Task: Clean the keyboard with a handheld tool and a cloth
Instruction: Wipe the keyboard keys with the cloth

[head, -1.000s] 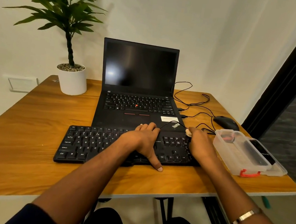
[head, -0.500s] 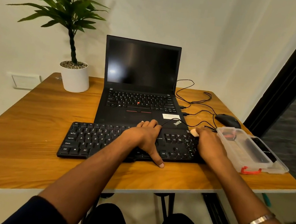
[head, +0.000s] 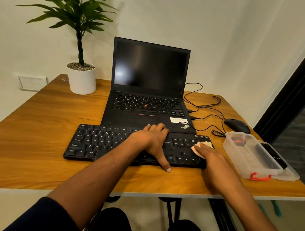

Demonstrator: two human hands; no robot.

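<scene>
A black external keyboard point(head: 100, 141) lies on the wooden table point(head: 26, 136) in front of an open laptop point(head: 148, 87). My left hand point(head: 153, 141) rests on the keyboard's middle, fingers over its far edge and thumb stretched down to the table at its near edge. My right hand point(head: 210, 159) presses a small pale cloth point(head: 202, 145) flat onto the right end of the keyboard; the cloth shows past my fingertips.
A clear plastic box point(head: 248, 159) with a red latch and its lid stands right of the keyboard, dark items inside. A black mouse point(head: 237, 125) and looped cables lie behind it. A potted plant point(head: 82, 79) stands at the back left.
My right hand with the cloth has slid from the keyboard's far right corner down toward me over the right-hand keys. My left hand has stayed in place.
</scene>
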